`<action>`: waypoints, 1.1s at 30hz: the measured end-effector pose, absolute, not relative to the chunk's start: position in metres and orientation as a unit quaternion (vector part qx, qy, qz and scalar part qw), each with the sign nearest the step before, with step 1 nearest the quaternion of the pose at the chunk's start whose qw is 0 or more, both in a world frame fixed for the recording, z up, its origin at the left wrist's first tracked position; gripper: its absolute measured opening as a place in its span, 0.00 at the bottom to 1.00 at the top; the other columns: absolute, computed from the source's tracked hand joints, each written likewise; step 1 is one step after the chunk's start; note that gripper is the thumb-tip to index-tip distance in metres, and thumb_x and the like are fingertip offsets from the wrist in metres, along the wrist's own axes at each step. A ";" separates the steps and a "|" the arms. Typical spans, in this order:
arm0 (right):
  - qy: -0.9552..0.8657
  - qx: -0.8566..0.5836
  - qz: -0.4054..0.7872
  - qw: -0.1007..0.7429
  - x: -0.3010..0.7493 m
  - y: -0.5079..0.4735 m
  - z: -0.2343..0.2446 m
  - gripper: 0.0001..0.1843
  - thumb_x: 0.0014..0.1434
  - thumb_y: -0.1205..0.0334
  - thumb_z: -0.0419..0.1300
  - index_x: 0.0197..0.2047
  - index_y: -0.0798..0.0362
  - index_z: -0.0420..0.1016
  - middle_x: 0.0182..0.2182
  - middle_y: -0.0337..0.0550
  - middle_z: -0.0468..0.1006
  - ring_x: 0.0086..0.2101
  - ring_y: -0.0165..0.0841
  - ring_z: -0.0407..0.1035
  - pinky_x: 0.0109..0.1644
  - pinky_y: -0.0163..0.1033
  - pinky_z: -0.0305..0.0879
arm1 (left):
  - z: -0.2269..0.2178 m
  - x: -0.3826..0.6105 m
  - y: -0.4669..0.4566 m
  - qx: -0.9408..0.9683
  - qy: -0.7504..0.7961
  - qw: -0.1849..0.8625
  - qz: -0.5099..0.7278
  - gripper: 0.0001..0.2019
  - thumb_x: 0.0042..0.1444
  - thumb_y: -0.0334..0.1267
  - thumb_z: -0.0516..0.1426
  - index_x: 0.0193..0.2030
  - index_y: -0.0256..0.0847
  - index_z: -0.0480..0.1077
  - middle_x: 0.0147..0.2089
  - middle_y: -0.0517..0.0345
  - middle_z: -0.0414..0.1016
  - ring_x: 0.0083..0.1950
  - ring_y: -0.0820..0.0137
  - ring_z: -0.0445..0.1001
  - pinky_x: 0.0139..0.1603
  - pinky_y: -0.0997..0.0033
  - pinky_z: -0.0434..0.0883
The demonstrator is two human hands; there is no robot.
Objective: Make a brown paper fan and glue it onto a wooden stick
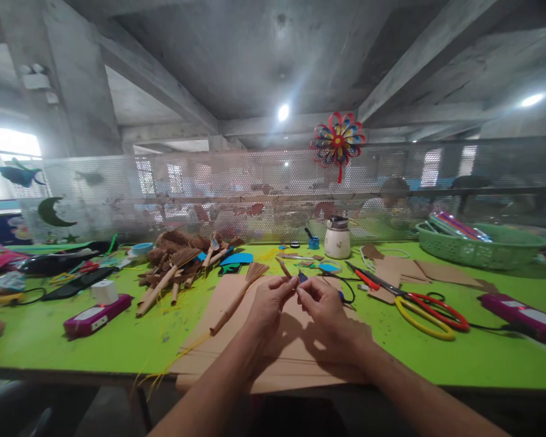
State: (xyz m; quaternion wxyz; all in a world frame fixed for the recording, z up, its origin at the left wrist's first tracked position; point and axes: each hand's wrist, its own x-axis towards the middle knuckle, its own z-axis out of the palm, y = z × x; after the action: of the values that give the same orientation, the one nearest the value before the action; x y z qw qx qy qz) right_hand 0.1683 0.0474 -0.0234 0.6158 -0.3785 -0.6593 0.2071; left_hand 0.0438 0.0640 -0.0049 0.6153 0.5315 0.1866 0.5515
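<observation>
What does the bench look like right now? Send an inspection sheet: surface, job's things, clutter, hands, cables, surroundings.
Surface: green table, with a cardboard sheet under the hands.
Job's things: thin stick; small broom lying on the cardboard sheet.
Clutter: broom pile, scissors, white jar, green basket, left magenta box, right magenta box.
Hands: left hand and right hand both pinch the thin stick, fingertips together.
Cables: black cable running from the right magenta box; more at the table's left end.
Surroundings: mesh screen, pinwheel on it, blurred people behind.
</observation>
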 end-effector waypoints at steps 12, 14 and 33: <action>-0.719 -0.401 0.094 0.559 0.169 0.049 -0.032 0.08 0.53 0.65 0.54 0.23 0.53 0.62 0.19 0.34 0.65 0.21 0.27 0.58 0.25 0.32 0.54 | -0.003 0.032 0.079 0.420 0.217 0.653 0.591 0.07 0.42 0.34 0.65 0.26 0.33 0.73 0.27 0.55 0.75 0.31 0.74 0.72 0.37 0.75 0.69; -0.727 -0.411 0.083 0.543 0.170 0.048 -0.035 0.09 0.52 0.66 0.54 0.22 0.53 0.62 0.17 0.34 0.63 0.20 0.27 0.57 0.25 0.32 0.53 | -0.001 0.022 0.089 0.388 0.200 0.642 0.630 0.05 0.42 0.32 0.64 0.27 0.35 0.72 0.26 0.58 0.74 0.30 0.76 0.71 0.36 0.76 0.69; -0.723 -0.394 0.071 0.563 0.173 0.048 -0.032 0.06 0.57 0.64 0.54 0.30 0.54 0.70 0.26 0.40 0.73 0.28 0.31 0.65 0.34 0.35 0.61 | -0.008 0.027 0.075 0.535 0.180 0.676 0.474 0.08 0.44 0.35 0.65 0.32 0.32 0.76 0.36 0.49 0.76 0.42 0.66 0.73 0.52 0.61 0.64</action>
State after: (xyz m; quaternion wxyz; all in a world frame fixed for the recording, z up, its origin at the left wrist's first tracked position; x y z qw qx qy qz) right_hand 0.1726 0.0478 -0.0324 0.5626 -0.3942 -0.7232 0.0707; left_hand 0.0272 0.0750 -0.0083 0.6759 0.5346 0.1805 0.4741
